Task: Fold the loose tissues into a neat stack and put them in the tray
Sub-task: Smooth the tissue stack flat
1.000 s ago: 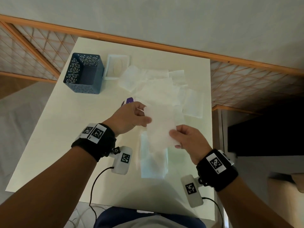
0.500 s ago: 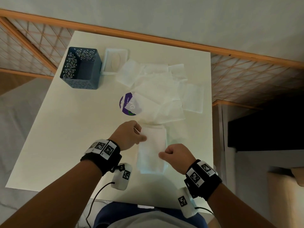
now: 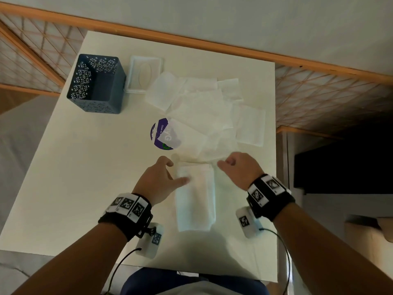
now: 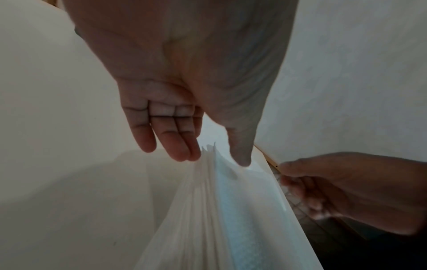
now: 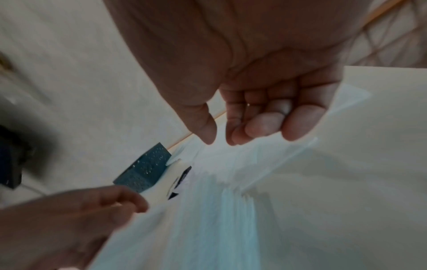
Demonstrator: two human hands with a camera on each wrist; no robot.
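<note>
Change: the folded tissue is down on the stack (image 3: 194, 196) now, let go.
Left hand (image 3: 157, 182): fingers straight, thumb touching the stack.
Right hand (image 3: 240, 169): fingers loosely curled, holding nothing, over the loose tissues (image 3: 202, 116).
Next: probably another tissue.

The head view looks steeply down from above the table (image 3: 70, 167), facing its far edge, wide enough to take in both forearms and the blue bin (image 3: 96, 84) at the far left. The left wrist view sits close under the left hand (image 4: 184, 82), looking along its fingers across the stack (image 4: 219, 210) toward the right hand (image 4: 351, 191). The right wrist view, equally close and blurred, looks along the right hand (image 5: 254, 82) toward the bin (image 5: 144, 169). All three share the stack.
</note>
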